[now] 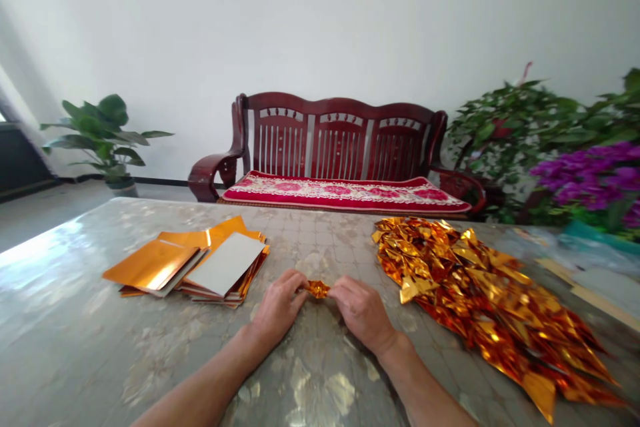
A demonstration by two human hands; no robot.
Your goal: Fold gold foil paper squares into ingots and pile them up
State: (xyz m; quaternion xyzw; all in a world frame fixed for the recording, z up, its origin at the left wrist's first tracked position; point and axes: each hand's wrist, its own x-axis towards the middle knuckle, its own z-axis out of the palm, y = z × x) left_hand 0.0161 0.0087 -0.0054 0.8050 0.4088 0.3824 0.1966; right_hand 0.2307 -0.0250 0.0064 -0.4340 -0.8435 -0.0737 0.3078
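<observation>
Between my two hands, low over the table, is a small crumpled piece of gold foil paper (318, 289). My left hand (283, 303) pinches its left end with closed fingers. On the other end, the fingers of my right hand (361, 312) are closed too. Most of the piece is hidden behind my fingertips; only its shiny middle shows. To the left lies a loose stack of flat gold foil sheets (155, 261), with a pale backing side (227, 264) turned up on top. A large heap of folded gold foil pieces (470, 287) spreads out on the right.
The table (165, 353) has a clear patterned cover. Clear plastic wrapping (530, 240) and pale strips (605, 307) lie at the far right. Beyond the table stand a dark red wooden bench (340, 107) with a red cushion, a potted plant (107, 133) and purple flowers (590, 173).
</observation>
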